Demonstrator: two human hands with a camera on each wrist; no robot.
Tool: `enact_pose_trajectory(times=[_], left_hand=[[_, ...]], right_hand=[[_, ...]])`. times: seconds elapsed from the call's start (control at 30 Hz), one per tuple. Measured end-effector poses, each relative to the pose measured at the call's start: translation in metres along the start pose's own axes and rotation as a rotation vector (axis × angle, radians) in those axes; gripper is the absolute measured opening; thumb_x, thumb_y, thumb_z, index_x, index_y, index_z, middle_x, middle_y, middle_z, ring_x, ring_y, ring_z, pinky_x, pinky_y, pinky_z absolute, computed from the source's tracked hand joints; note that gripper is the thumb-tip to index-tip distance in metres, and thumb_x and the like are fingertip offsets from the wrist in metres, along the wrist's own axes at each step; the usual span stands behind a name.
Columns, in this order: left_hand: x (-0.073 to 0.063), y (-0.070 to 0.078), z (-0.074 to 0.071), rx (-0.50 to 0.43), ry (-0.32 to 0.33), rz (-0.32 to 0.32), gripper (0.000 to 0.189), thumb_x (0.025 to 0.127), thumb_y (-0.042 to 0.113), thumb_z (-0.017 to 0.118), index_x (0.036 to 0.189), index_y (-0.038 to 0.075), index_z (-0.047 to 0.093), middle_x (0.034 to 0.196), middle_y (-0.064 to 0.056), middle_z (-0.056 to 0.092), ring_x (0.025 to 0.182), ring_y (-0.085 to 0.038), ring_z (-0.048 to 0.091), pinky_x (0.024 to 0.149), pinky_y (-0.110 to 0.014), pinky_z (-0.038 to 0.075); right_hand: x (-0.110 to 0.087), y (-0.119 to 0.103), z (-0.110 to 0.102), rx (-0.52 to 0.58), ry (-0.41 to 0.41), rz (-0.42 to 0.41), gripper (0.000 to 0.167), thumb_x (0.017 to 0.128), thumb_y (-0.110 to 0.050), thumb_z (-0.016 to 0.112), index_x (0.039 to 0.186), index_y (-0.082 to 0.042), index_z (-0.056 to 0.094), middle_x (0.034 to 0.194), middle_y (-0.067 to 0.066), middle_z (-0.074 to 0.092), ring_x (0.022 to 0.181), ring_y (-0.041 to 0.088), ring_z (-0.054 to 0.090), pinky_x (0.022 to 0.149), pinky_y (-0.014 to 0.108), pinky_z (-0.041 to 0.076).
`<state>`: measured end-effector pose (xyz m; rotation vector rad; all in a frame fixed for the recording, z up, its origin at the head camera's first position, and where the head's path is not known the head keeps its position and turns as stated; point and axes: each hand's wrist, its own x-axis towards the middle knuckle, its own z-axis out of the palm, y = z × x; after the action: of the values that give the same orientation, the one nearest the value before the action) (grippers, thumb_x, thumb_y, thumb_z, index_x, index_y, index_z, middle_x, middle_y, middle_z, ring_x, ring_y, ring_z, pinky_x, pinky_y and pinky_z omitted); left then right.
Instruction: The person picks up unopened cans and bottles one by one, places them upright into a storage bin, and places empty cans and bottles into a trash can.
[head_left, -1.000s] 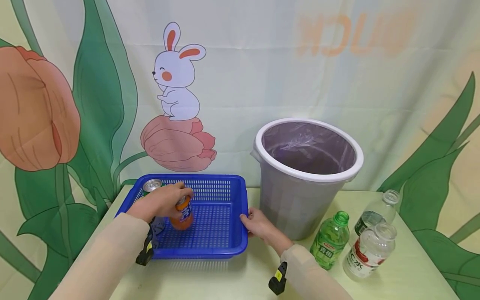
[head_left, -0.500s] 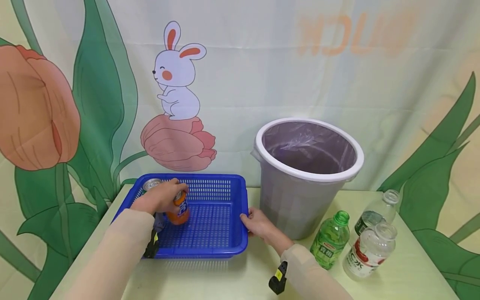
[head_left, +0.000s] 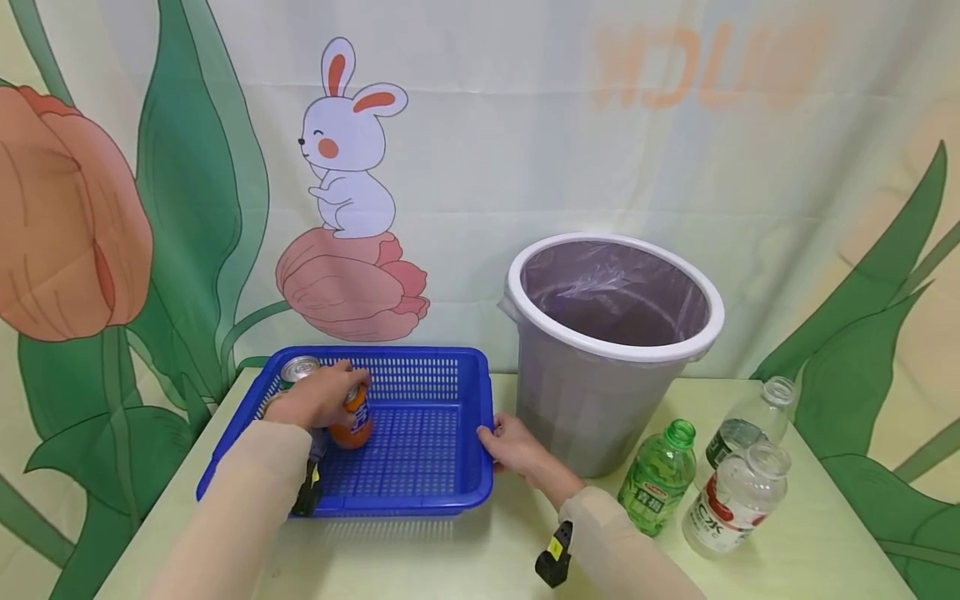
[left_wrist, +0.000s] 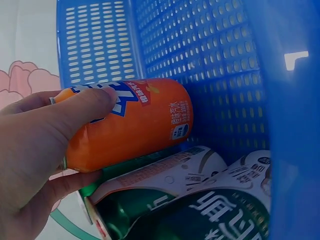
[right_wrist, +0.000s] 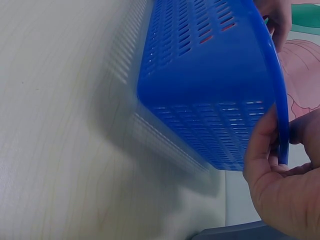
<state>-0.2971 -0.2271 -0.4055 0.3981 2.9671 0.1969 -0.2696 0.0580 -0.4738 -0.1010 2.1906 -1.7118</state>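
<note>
An orange soda can (left_wrist: pixel 145 117) stands in the left part of the blue basket (head_left: pixel 480 492), and my left hand (head_left: pixel 318 398) grips it near its top. In the left wrist view the thumb lies across the can's blue logo. Beside it in the basket are green and white cans (left_wrist: pixel 200 210), mostly covered by my left hand and arm in the head view. My right hand (head_left: pixel 517 446) pinches the basket's right rim, thumb on one side and fingers on the other, as the right wrist view also shows.
A grey bin (head_left: pixel 581 408) with a white rim and a plastic liner stands right of the basket. Farther right are a green bottle (head_left: pixel 656 483), a clear bottle with a red and white label (head_left: pixel 727 508) and another clear bottle (head_left: pixel 742 433). A printed curtain (head_left: pixel 480 167) hangs behind.
My left hand has moved slightly left with the orange can, bringing it closer to the other cans. My right hand keeps its hold on the basket rim.
</note>
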Motion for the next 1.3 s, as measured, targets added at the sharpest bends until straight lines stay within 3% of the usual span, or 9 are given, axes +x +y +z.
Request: enact_pose_trajectory(times=[0.27, 0.43, 0.63, 0.83, 1.3], left_hand=[[0.004, -0.003, 0.009, 0.014, 0.006, 0.001, 0.055, 0.073, 0.017, 0.078, 0.122, 0.012, 0.055, 0.113, -0.018, 0.051, 0.096, -0.033, 0.055, 0.078, -0.050, 0.053], [0.006, -0.003, 0.013, 0.035, 0.028, -0.020, 0.057, 0.073, 0.018, 0.078, 0.125, 0.012, 0.054, 0.117, -0.018, 0.051, 0.100, -0.034, 0.054, 0.082, -0.052, 0.051], [0.007, -0.002, 0.014, 0.155, 0.110, 0.011, 0.057, 0.070, 0.024, 0.080, 0.121, 0.010, 0.058, 0.117, -0.018, 0.054, 0.108, -0.036, 0.050, 0.090, -0.055, 0.045], [0.012, -0.005, 0.013, 0.228, 0.157, 0.054, 0.055, 0.069, 0.025, 0.080, 0.117, 0.009, 0.061, 0.112, -0.019, 0.055, 0.104, -0.037, 0.051, 0.090, -0.055, 0.045], [0.017, -0.004, 0.019, 0.237, 0.183, -0.009, 0.061, 0.068, 0.020, 0.081, 0.122, 0.007, 0.056, 0.116, -0.021, 0.052, 0.107, -0.039, 0.049, 0.094, -0.056, 0.041]], right_hand=[[-0.001, 0.000, 0.002, 0.003, -0.001, -0.001, 0.021, 0.096, -0.013, 0.044, 0.104, 0.006, 0.045, 0.100, 0.027, 0.061, 0.083, 0.033, 0.065, 0.063, 0.037, 0.057], [0.000, 0.001, 0.001, 0.011, 0.004, 0.004, 0.021, 0.096, -0.013, 0.044, 0.105, 0.006, 0.045, 0.100, 0.026, 0.061, 0.082, 0.031, 0.065, 0.064, 0.037, 0.057], [-0.001, 0.001, 0.001, 0.004, 0.010, 0.005, 0.020, 0.096, -0.013, 0.044, 0.103, 0.006, 0.046, 0.096, 0.024, 0.062, 0.076, 0.026, 0.065, 0.062, 0.036, 0.057], [-0.001, -0.001, 0.002, 0.005, 0.008, 0.009, 0.021, 0.096, -0.014, 0.044, 0.104, 0.005, 0.046, 0.099, 0.026, 0.061, 0.081, 0.031, 0.066, 0.063, 0.037, 0.057], [-0.003, -0.001, 0.002, 0.017, 0.004, -0.005, 0.020, 0.096, -0.014, 0.044, 0.103, 0.005, 0.046, 0.097, 0.025, 0.062, 0.078, 0.027, 0.066, 0.062, 0.036, 0.057]])
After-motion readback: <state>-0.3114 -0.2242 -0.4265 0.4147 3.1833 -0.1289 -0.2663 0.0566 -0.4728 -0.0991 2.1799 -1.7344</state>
